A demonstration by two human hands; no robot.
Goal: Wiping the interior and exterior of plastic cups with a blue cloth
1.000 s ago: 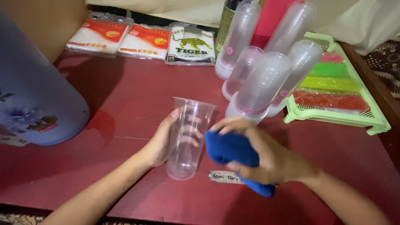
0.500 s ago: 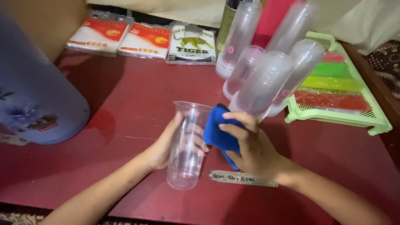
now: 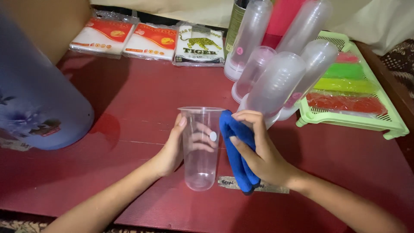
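Only the head view here, looking down at a dark red table [image 3: 129, 99]. The left hand [image 3: 172, 149] is wrapped around a clear plastic cup [image 3: 200, 149], fingers curled round the far side so you can see them through the plastic. The cup is upright, near the middle of the table toward the front edge; can't tell if the base is actually resting on the surface. The right hand [image 3: 258, 153] is closed on a folded blue cloth [image 3: 237, 153], pressing it against the cup's right side.

Just behind the hands there are stacks of clear cups [image 3: 276, 86] lying tilted, leaning toward a green plastic tray [image 3: 358, 123] with red and green stuff in it. A big blue container [image 3: 34, 99] sits on the left, and three flat packets [image 3: 148, 41] line the back edge.
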